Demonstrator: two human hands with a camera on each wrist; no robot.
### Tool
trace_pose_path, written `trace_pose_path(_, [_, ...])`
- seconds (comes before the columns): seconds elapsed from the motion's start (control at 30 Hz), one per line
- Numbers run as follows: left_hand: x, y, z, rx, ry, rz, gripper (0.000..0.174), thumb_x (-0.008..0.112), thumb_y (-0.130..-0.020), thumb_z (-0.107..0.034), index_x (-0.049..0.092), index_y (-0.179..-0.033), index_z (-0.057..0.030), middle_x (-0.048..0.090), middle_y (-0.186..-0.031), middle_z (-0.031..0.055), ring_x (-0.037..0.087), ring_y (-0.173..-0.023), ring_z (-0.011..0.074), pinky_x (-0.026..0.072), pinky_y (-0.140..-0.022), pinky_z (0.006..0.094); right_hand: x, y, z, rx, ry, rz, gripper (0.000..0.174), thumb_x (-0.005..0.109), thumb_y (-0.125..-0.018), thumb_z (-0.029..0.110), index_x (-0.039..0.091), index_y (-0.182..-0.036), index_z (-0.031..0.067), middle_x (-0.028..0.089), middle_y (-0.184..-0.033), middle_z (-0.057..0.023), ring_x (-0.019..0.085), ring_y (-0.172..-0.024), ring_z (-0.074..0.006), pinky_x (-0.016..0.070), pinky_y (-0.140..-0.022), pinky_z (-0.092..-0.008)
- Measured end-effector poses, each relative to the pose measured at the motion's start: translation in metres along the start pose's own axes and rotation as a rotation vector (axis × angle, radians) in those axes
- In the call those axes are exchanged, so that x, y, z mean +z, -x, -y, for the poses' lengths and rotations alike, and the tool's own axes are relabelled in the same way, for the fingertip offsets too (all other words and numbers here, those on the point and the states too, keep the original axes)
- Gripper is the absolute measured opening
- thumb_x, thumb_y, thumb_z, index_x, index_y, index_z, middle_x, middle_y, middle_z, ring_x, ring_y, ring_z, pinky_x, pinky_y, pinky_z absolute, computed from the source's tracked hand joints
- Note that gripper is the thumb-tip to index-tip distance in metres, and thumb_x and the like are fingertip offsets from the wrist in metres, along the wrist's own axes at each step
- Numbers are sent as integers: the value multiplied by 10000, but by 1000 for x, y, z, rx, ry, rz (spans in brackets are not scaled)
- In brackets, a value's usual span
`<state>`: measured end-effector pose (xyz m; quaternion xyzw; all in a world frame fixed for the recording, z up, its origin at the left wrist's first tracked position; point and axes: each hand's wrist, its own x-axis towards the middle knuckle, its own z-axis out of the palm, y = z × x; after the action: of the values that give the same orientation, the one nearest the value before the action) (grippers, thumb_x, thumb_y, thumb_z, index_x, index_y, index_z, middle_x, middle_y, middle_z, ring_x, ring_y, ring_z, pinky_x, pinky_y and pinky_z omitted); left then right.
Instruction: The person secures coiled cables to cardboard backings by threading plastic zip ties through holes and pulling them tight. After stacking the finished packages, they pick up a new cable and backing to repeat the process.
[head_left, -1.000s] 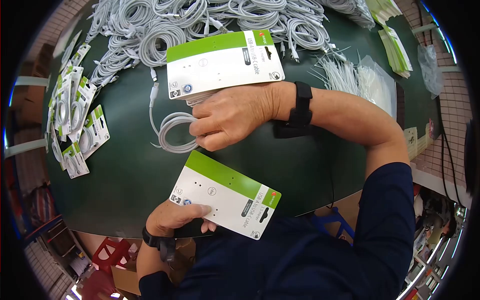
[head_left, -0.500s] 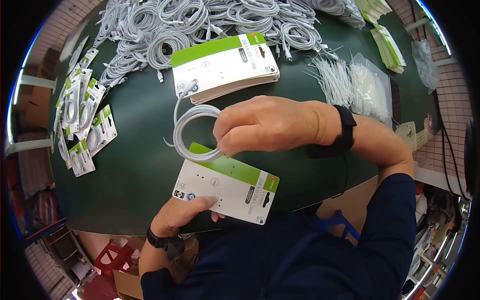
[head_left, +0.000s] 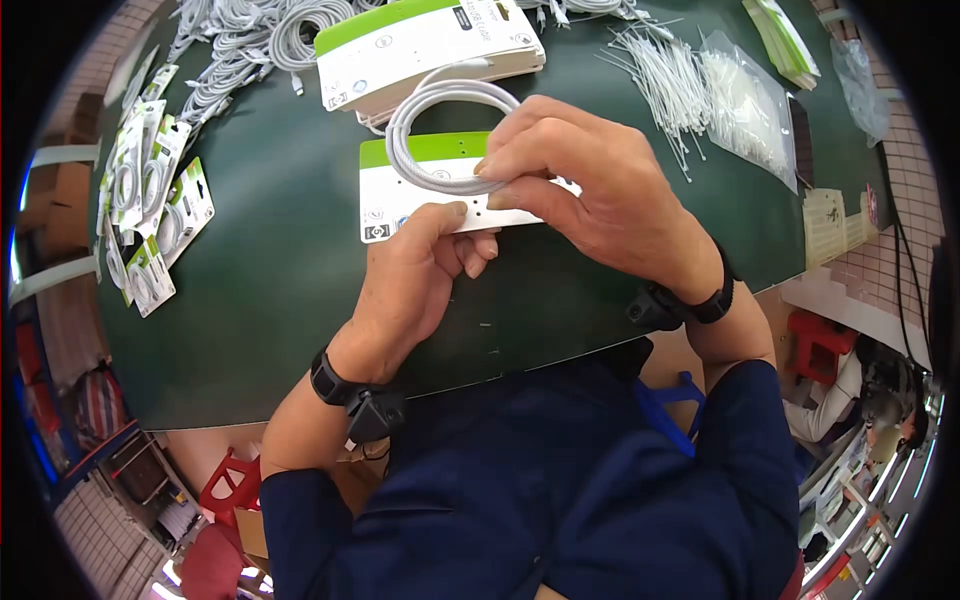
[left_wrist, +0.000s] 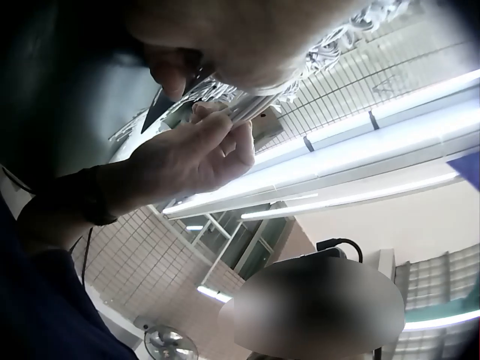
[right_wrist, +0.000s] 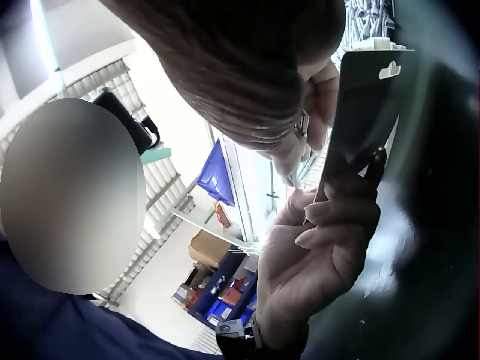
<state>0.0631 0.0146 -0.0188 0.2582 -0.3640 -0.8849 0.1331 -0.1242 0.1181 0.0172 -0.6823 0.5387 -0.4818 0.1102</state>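
In the head view my left hand [head_left: 410, 270] pinches the lower edge of a white and green cardboard packaging card [head_left: 408, 195], thumb on its printed face and fingers behind. My right hand [head_left: 610, 190] grips a coiled light-grey USB cable [head_left: 400, 125] between thumb and fingers. The coil overlaps the card's upper middle, and the right thumb lies close over the card's face. In the right wrist view the card [right_wrist: 360, 105] stands nearly edge-on with its hanging slot at the top, the left fingers [right_wrist: 341, 217] spread behind it.
Behind the card stands a stack of similar cards [head_left: 390, 60]. Heaped coiled cables [head_left: 240, 50] lie at the back left, packaged cables [head_left: 150, 200] at the left. White cable ties [head_left: 665, 90] and a plastic bag of them [head_left: 745, 110] lie at the right, below more cards [head_left: 780, 45].
My right hand has brought the cable coil from beside the card stack over to the held card. My left hand has moved the card forward and turned it straighter.
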Motion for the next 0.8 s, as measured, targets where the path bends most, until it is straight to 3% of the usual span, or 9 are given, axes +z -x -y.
trace_pose_path(0.1, [0, -4, -2, -34, 116, 21, 273, 530, -971, -62, 630, -1195, 57, 718, -954, 136, 661, -771, 180, 523, -663, 312, 8, 5, -10, 38, 27, 18, 164, 785, -885, 132, 676, -983, 58, 686, -952, -94, 671, -877, -336, 544, -736, -430])
trace_pose_path(0.3, [-6, -4, 3, -60, 125, 40, 383, 573, -953, -82, 563, -1316, 39, 688, -1066, 126, 650, -835, 195, 511, -691, 306, 10, 11, -22, 203, -57, 135, 162, 778, -893, 125, 681, -1006, 61, 700, -993, -122, 675, -921, -359, 548, -790, -438])
trace_pose_path(0.43, [-12, -5, 1, -62, 89, 79, 446, 601, -939, -91, 535, -1362, 35, 669, -1132, 131, 644, -883, 206, 509, -719, 301, 12, 11, -26, 285, -147, 162, 174, 774, -902, 106, 709, -1056, 56, 708, -999, -114, 686, -929, -333, 552, -798, -412])
trace_pose_path(0.53, [-7, -4, 1, -27, 134, 36, 320, 586, -1010, -138, 609, -1269, 49, 727, -976, 144, 712, -837, 188, 574, -704, 300, 13, 9, -28, 307, -231, 160, 181, 777, -905, 97, 734, -1075, 52, 710, -991, -101, 692, -930, -296, 552, -801, -385])
trace_pose_path(0.73, [-1, -13, 1, 47, -7, -91, 342, 616, -1066, -298, 607, -1234, -1, 716, -904, 111, 676, -608, 140, 486, -449, 223, 23, 12, -36, 272, -286, 152, 174, 799, -891, 99, 759, -1053, 50, 709, -979, -84, 690, -926, -251, 553, -807, -348])
trace_pose_path(0.8, [2, -12, 1, 56, -75, -138, 349, 618, -1060, -280, 582, -1270, -3, 706, -939, 107, 630, -578, 123, 435, -410, 216, 23, 13, -37, 275, -297, 155, 179, 806, -883, 96, 761, -1051, 51, 709, -978, -82, 691, -916, -249, 555, -800, -343])
